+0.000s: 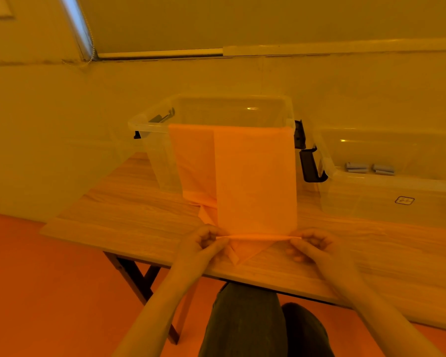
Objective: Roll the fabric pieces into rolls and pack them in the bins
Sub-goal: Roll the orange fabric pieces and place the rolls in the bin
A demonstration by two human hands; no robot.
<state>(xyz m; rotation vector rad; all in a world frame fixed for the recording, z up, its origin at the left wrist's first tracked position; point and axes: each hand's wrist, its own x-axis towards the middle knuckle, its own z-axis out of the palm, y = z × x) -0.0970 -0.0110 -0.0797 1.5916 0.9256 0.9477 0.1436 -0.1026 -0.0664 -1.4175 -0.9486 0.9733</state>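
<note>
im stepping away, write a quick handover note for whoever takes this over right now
Left hand and right hand: each pinches one end of the near edge of the orange fabric, just starting a roll.
The fabric runs up from the table and hangs over the rim of the clear bin straight ahead.
Second bin to the right holds two small grey rolls.
Done: two rolls packed.
Left: roll this piece up and put it in a bin.
</note>
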